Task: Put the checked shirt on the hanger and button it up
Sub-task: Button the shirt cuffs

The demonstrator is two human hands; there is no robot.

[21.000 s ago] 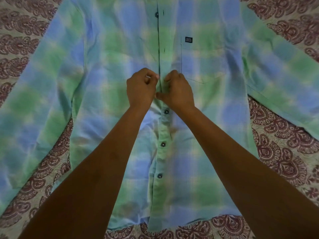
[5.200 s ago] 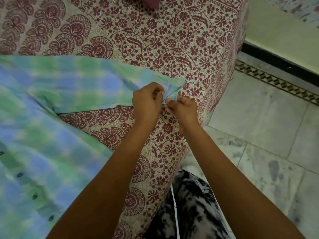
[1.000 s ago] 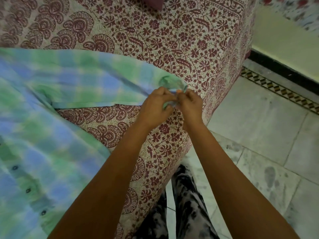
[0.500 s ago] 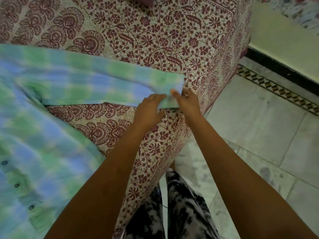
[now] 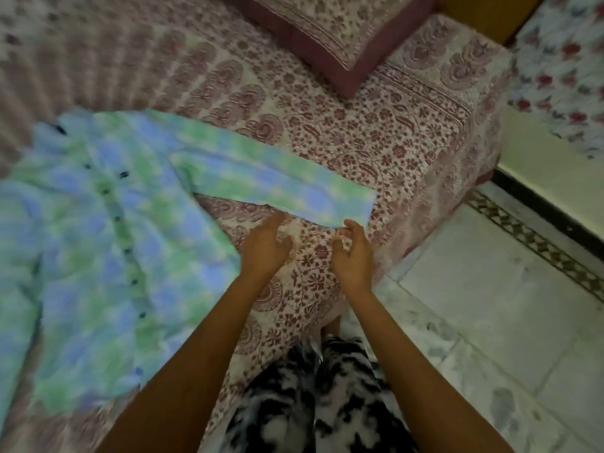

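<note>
though blur smears the checked shirt (image 5: 108, 243), its left edge is cut off.

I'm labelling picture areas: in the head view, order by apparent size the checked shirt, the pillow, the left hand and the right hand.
1. checked shirt
2. pillow, though the top edge cuts it off
3. left hand and right hand: look alike, unranked
</note>
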